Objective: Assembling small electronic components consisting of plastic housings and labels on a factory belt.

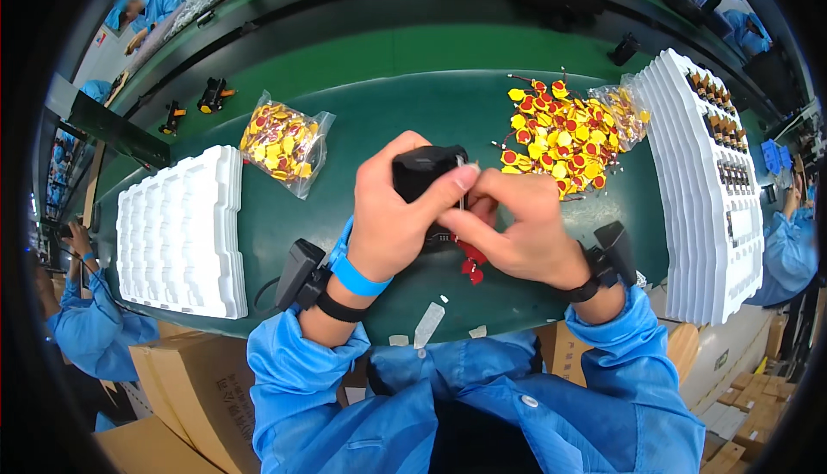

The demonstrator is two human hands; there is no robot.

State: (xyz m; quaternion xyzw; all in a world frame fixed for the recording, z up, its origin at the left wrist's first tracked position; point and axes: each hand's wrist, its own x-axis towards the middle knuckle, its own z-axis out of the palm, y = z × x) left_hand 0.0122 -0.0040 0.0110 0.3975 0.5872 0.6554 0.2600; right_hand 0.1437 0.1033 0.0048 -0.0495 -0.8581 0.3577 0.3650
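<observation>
Both hands (457,215) — black part (422,172) mid-table

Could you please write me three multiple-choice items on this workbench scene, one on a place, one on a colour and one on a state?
1. Where does the empty white tray stack lie?
A. On the person's left
B. On the person's right
C. Behind the loose pile of tags

2. What colour is the part held in the left hand?
A. White
B. Black
C. Green

3. In what state is the plastic bag of tags on the left?
A. Lying on the mat, with tags inside
B. Held in the right hand
C. Empty and flat

Answers:
1. A: the empty white tray stack lies left of both hands on the green mat.
2. B: the left hand grips a black part, which the right hand also works on.
3. A: the plastic bag lies on the mat, full of yellow and red tags, apart from both hands.
</observation>
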